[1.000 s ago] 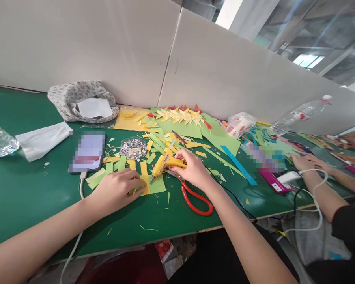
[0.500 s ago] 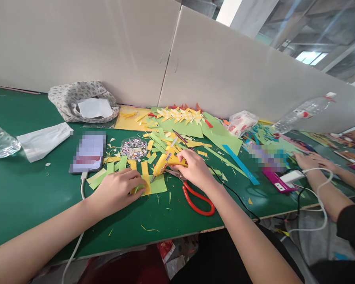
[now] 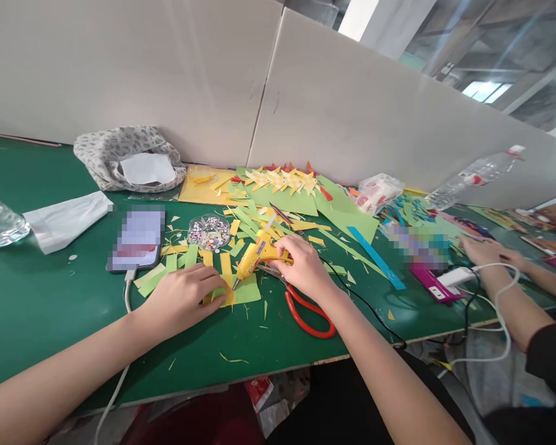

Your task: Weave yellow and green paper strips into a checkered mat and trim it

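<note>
My right hand (image 3: 306,266) is wrapped round the handle of a yellow hot glue gun (image 3: 258,252). Its nozzle points down and left, at the woven paper strips close to my left fingertips. Bent fingers of my left hand (image 3: 185,300) hold a green paper strip (image 3: 219,292) against the weave; part of it is hidden under them. Yellow strips (image 3: 226,264) cross a light green paper piece (image 3: 249,289) there. Red-handled scissors (image 3: 310,312) lie beneath the glue gun and my right wrist, their blades partly covered.
A phone (image 3: 139,240) on a charging cable lies left of a round case of small beads or eyes (image 3: 208,232). Finished paper fish (image 3: 282,179) sit by the wall among paper scraps. A black cord runs right. Another person's hands (image 3: 484,253) are at the right, near a purple power strip (image 3: 438,284).
The glue gun's nozzle has shifted slightly left and up, nearer my left fingertips. The green strip at my left fingers now lies flatter against the weave.
</note>
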Demonstrator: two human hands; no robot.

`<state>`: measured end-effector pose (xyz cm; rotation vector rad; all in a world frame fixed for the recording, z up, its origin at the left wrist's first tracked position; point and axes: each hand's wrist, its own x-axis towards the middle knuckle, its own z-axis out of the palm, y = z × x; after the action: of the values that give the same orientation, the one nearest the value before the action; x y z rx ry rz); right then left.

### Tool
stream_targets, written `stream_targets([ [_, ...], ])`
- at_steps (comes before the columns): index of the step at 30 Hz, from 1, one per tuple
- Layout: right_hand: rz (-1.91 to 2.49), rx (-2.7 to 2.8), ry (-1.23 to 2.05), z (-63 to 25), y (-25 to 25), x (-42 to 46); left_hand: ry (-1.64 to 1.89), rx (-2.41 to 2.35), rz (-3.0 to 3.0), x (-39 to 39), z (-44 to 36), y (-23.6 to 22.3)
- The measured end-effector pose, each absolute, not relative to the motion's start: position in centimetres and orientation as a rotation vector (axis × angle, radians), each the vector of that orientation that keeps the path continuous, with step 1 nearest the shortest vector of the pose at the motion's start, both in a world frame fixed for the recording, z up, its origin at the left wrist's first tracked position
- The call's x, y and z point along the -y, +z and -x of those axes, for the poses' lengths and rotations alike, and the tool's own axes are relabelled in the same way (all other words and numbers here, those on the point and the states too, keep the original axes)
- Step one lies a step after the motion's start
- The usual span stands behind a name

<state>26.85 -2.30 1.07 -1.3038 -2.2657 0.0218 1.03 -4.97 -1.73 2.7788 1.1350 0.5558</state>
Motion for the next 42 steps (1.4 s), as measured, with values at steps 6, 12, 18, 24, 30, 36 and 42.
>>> stream_targets([
  [6,1.321,2.278,0.023,-26.7,1.2,2.5,0.55,-1.151,-2.765,5.0,-1.1,-1.7],
  [12,1.309,2.282,-0.021,-26.6,1.4,2.7,0.545,-1.153,-2.751,4.9,-1.1,-1.6],
  [18,1.333,2.307,-0.002,-26.6,1.7,2.8,0.546,-1.169,-2.761,5.0,-1.2,-1.5],
  [24,1.391,2.228,0.091,-26.7,1.3,2.7,0.549,-1.236,-2.771,5.0,-1.1,-1.5],
  [30,1.494,2.013,0.027,-27.2,0.5,1.7,0.554,-1.231,-2.833,5.1,-1.1,-1.5],
  [36,1.319,2.071,0.115,-25.0,2.0,3.6,0.612,-1.026,-2.917,5.1,-1.0,-1.5],
  [42,1.474,2.215,0.493,-22.9,1.9,5.5,0.658,-0.993,-2.936,5.2,-1.1,-1.4],
])
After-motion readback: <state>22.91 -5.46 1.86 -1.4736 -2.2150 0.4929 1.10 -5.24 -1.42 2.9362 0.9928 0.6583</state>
